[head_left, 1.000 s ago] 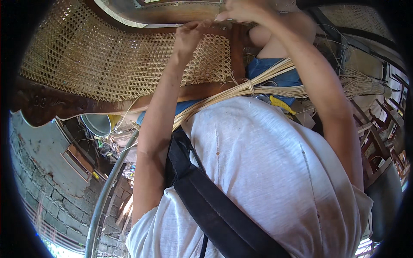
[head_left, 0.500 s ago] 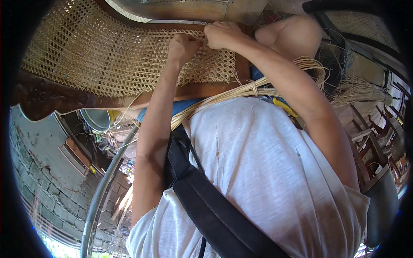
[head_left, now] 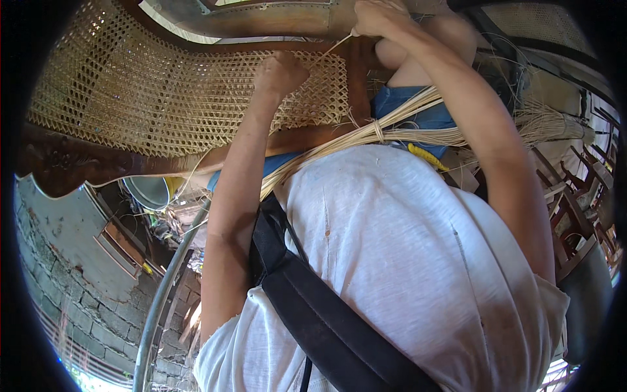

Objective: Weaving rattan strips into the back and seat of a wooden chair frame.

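Observation:
A wooden seat or back frame with a woven cane panel lies across my lap. My left hand is closed in a fist over the panel's right part. Beyond the panel's far right corner, my right hand is closed on a thin cane strand. That strand runs taut and slanting between the two hands, meeting the weave by my left fingers. My left fingertips are partly hidden, though the strand leads up to them. A tied bundle of loose cane strands rests across my lap, against my white shirt.
A yellow curved thing lies by the bundle. Left of me are a bucket, a metal pipe and a block wall. More cane strands and wooden chair parts are at the right. Another curved wooden piece stands beyond the panel.
My right hand has moved away from the left, up and to the right, drawing the cane strand out straight. The left hand stays over the weave. The panel has shifted slightly in view.

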The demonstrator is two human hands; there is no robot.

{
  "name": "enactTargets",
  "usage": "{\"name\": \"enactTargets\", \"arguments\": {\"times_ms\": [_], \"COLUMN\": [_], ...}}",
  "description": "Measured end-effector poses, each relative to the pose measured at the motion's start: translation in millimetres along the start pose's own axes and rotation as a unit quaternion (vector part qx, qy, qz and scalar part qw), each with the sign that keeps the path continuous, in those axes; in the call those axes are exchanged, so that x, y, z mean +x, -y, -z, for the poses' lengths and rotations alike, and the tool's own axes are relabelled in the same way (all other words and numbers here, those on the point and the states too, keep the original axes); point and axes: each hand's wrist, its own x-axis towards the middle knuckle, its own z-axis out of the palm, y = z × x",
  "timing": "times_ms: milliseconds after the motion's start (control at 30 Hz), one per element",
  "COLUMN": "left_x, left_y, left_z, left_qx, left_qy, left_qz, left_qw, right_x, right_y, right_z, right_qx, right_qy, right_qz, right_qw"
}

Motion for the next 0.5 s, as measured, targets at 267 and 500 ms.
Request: {"name": "enactTargets", "arguments": {"times_ms": [267,500], "left_x": [9.4,2.1], "left_y": [-13.0,8.5], "left_z": [-1.5,4.9], "left_qx": [-0.601,-0.145], "left_qy": [0.036,-0.018], "left_qz": [0.031,0.036], "left_qw": [0.798,0.989], "right_x": [-4.0,11.1], "right_y": [21.8,58.8], "right_z": [32.5,-36.0], "right_qx": [0.145,0.069], "right_qy": [0.031,0.07], "right_qz": [-0.044,-0.005], "right_qw": [0.988,0.995]}}
